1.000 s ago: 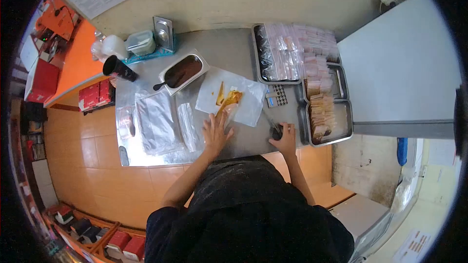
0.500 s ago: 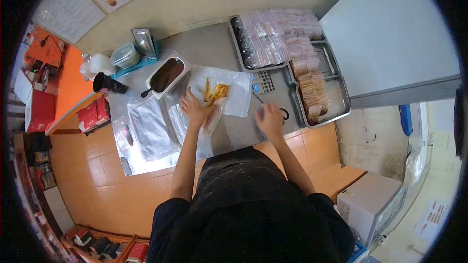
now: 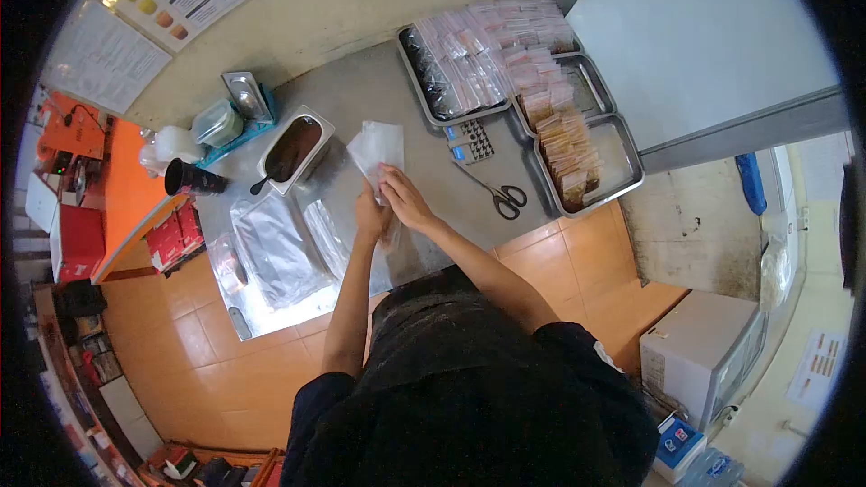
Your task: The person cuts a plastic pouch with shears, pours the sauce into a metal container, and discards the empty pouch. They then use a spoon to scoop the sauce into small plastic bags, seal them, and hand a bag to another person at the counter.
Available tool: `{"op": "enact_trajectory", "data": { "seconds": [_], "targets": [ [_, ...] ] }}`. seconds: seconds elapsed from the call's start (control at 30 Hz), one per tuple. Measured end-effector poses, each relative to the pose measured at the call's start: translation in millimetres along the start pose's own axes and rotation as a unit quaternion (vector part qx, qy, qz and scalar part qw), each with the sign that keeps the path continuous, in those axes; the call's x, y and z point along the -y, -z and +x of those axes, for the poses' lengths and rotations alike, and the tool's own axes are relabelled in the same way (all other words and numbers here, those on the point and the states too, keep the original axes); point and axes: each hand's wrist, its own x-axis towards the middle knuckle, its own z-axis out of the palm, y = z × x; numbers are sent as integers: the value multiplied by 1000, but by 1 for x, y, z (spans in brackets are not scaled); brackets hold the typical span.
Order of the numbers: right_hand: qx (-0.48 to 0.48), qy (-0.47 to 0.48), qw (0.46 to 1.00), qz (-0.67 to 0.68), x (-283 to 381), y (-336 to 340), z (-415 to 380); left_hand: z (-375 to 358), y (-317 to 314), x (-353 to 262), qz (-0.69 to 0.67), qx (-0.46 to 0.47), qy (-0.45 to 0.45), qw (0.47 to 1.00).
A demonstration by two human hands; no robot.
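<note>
A whitish, see-through plastic sheet (image 3: 381, 142) is gathered into a narrow shape over the steel table. My left hand (image 3: 368, 215) grips its lower part from the left. From the right, my right hand (image 3: 408, 202) closes on the same sheet, fingers meeting the left hand's. What lies inside the folds is mostly hidden by my hands. To the left is a steel pan (image 3: 298, 149) of dark brown sauce with a black-handled utensil (image 3: 260, 186) in it. Black-handled scissors (image 3: 505, 198) lie to the right of my hands, apart from them.
Flat clear plastic bags (image 3: 280, 243) lie at the table's front left. Metal trays (image 3: 621, 151) of filled packets (image 3: 568, 158) stand at the right, near a blue card with dark round items (image 3: 473, 141). A black cup (image 3: 191, 179) and a lidded tub (image 3: 216, 123) are at the left.
The sheet, spread flat with yellow-brown food on it before, is now gathered up. My right hand has left the scissors and moved left to join my left hand on the sheet.
</note>
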Motion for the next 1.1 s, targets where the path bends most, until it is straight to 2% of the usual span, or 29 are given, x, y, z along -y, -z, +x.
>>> {"op": "enact_trajectory", "data": {
  "seconds": [0.03, 0.1, 0.13, 0.17, 0.2, 0.23, 0.3, 0.37, 0.43, 0.5, 0.53, 0.57, 0.6, 0.63, 0.73, 0.8, 0.87, 0.93, 1.03, 1.07, 1.1],
  "targets": [
    [30, -33, 997, 64, -4, 0, 1, -2, -3, 9, -13, 18, 8, 1000],
    [43, 25, 998, -43, -9, 6, -8, -4, -2, 26, -17, -14, -109, 994],
    [50, 54, 993, -96, -9, 9, -12, -7, -3, 31, -89, -16, -95, 991],
    [47, 56, 993, -95, -10, 10, -13, -11, -4, 36, -160, -20, -81, 984],
    [44, 59, 993, -93, -10, 12, -15, -15, 12, -6, -296, -9, 7, 955],
    [43, 62, 993, -91, -9, 14, -15, -17, 22, -30, -424, 1, 96, 900],
    [91, 61, 984, -139, 0, 25, -15, -2, -2, 25, -299, -21, 45, 953],
    [130, 67, 973, -176, 9, 36, -15, 15, -8, 46, -198, -30, 34, 979],
    [159, 77, 963, -203, 14, 43, -18, 25, -8, 48, -135, -28, 62, 988],
    [201, 84, 928, -302, 15, 49, -18, 31, -17, 58, -89, -32, 90, 991],
    [220, 87, 906, -350, 13, 50, -18, 32, -21, 58, -29, -60, 67, 995],
    [202, 90, 914, -341, 11, 48, -18, 33, -25, 58, 33, -91, 48, 994],
    [183, 92, 921, -332, 9, 46, -18, 28, -29, 53, 135, -144, -7, 980],
    [164, 93, 928, -323, 2, 43, -21, 25, -32, 47, 234, -195, -62, 951],
    [46, 151, 936, -315, -24, 21, -21, 20, -29, 39, 121, -180, 39, 975],
    [-3, 129, 960, -249, -27, 17, -18, 30, -14, 77, 54, -78, 33, 995],
    [-34, 89, 977, -192, -30, 13, -13, 29, 2, 71, -98, 14, 95, 991],
    [-43, 35, 987, -149, -46, 12, -6, 15, 31, -1, -328, 89, 221, 914],
    [-68, -118, 988, -79, -33, 13, 1, 10, 7, 7, -125, 14, 201, 971],
    [-45, -170, 982, -72, -29, 13, 4, 8, 9, 11, -221, 60, 257, 939],
    [-21, -222, 973, -66, -30, 11, 6, 4, 0, 15, -230, 42, 230, 945]
  ]
}}
